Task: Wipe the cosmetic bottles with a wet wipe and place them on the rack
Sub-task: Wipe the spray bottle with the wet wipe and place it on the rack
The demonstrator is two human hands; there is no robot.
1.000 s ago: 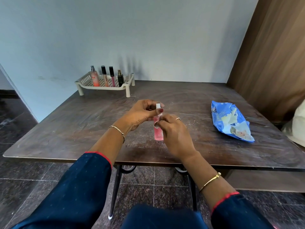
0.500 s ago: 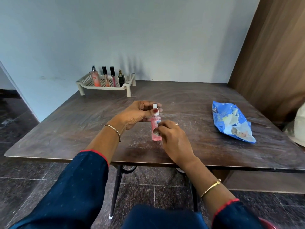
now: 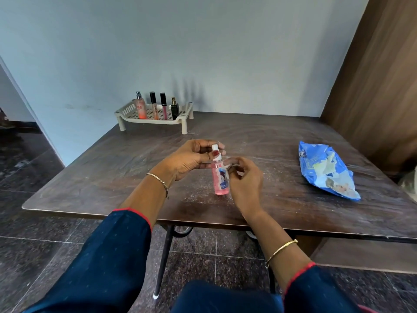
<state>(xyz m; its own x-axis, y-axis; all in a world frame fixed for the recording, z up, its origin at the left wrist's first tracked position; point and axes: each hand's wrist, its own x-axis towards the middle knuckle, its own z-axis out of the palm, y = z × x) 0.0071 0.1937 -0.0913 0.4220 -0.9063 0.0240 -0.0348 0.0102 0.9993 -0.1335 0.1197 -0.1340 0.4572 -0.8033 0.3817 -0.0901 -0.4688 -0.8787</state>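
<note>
A small pink bottle (image 3: 220, 182) with a white cap and a picture label is upright just above the table's near middle. My left hand (image 3: 191, 160) pinches it at the cap and neck. My right hand (image 3: 246, 184) is against the bottle's right side, its fingertips closed on a small whitish wet wipe (image 3: 227, 163) at the bottle's shoulder. A cream plastic rack (image 3: 184, 119) stands at the table's far left by the wall, with several cosmetic bottles upright in a row on it, among them a peach spray bottle (image 3: 141, 107) and a black bottle (image 3: 174, 108).
A crumpled blue wet-wipe pack (image 3: 327, 172) lies on the right of the brown table (image 3: 112, 177). A wooden panel rises at the far right. The dark tiled floor and table legs show below the near edge.
My right hand slid off the front of the bottle to its right side, so the label now shows. Both hands and the bottle shifted slightly away from me.
</note>
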